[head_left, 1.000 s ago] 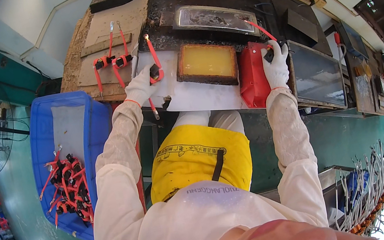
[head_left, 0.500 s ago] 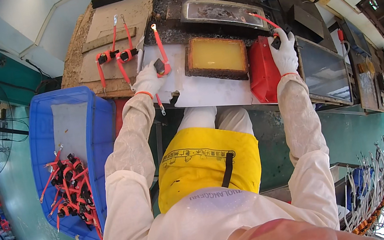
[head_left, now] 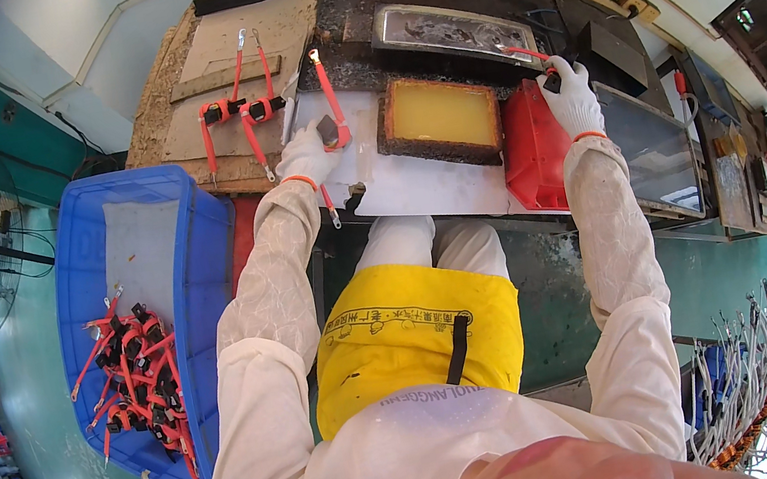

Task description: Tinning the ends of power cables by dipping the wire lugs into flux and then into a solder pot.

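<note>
From the head view, the left hand (head_left: 309, 156), gloved in white, is closed around a red cable (head_left: 330, 101) fitted with a small black block near the grip. The cable's long axis runs nearly straight away from the person, its metal-tipped end pointing up toward the far side of the desk (head_left: 435, 185), while a short tail hangs below the fist toward the desk's near edge. It is held above the white sheet just left of the tray of yellow paste (head_left: 439, 118).

The right hand (head_left: 573, 101), also gloved, is closed on a second red cable (head_left: 527, 55) whose thin length slants up and to the left, its tip lying over the dark metal pan (head_left: 449, 25). This hand sits at the top of a red container (head_left: 533, 148).

Two more red cables (head_left: 240, 111) lie on cardboard to the left, long axes pointing away. A blue bin (head_left: 194, 261) at the person's left holds a heap of similar cables.
</note>
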`<state>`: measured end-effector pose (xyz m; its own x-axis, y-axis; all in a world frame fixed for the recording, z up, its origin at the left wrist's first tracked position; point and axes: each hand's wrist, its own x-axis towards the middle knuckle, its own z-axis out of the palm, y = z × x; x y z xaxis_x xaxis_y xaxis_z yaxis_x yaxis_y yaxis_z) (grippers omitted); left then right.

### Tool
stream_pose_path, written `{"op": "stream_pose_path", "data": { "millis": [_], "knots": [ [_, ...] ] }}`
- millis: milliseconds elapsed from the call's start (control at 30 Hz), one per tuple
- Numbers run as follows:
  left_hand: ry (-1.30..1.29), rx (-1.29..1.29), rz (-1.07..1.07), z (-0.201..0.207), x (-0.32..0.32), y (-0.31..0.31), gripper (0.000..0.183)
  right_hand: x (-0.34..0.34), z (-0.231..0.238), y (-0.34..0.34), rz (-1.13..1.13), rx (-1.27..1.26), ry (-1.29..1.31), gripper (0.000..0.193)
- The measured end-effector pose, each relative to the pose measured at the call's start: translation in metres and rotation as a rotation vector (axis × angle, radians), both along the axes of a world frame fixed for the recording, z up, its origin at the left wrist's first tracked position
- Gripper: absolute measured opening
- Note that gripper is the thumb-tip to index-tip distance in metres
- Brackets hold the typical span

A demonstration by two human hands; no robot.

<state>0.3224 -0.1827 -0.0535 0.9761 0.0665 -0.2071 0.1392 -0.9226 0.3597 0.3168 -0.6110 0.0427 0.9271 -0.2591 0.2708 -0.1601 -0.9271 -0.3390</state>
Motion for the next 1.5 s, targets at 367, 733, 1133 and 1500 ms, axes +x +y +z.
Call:
{"op": "stream_pose_path", "data": {
  "millis": [367, 733, 1133, 1500],
  "knots": [
    [0.014, -0.014, 0.014, -0.006, 0.004, -0.002, 0.071, 0.011, 0.006, 0.002, -0.037, -0.089, 0.077, 0.035],
    [-0.004, -0.012, 0.039, -0.008, 0.004, 0.002, 0.07, 0.017, 0.009, 0.008, -0.026, -0.11, 0.127, 0.037],
    [0.048, -0.031, 0.022, 0.008, -0.004, 0.002, 0.068, 0.015, 0.007, 0.014, -0.039, -0.146, 0.121, 0.035],
    [0.024, -0.076, 0.023, -0.006, 0.001, 0.004, 0.07, 0.013, 0.009, 0.015, -0.073, -0.154, 0.114, 0.035]
  ]
}}
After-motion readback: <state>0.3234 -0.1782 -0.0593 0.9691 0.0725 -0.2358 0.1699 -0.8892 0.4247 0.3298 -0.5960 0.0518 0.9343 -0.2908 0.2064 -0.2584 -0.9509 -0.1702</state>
